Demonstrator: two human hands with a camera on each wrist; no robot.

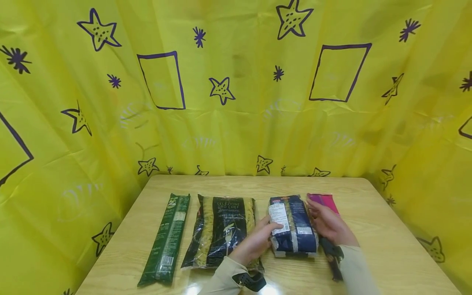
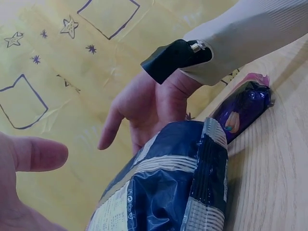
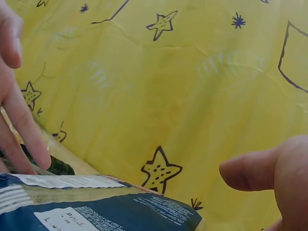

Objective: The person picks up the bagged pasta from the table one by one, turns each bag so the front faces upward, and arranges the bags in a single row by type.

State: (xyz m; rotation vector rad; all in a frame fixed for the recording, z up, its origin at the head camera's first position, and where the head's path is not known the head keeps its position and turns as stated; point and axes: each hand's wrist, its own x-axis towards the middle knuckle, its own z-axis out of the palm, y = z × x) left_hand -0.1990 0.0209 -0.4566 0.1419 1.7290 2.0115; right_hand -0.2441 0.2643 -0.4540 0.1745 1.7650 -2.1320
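A dark blue pasta bag [image 1: 293,229] with white labels lies on the table, between the two hands. My left hand [image 1: 257,239] is at its left side, the thumb reaching over the label; in the left wrist view that thumb [image 2: 38,154] is straight and apart from the bag. On the other side, my right hand [image 1: 327,222] has its fingers extended next to the bag's upper right edge. The right wrist view shows the right thumb [image 3: 250,171] straight, with space between it and the bag. Whether the hidden fingertips touch the bag, I cannot tell.
Left of the blue bag lies a larger clear-and-black bag of penne [image 1: 225,229]. A long green packet [image 1: 166,241] lies farther left. Partly under my right arm is a pink and purple packet [image 1: 323,200]. A yellow curtain [image 1: 236,135] stands behind the wooden table [image 1: 383,246].
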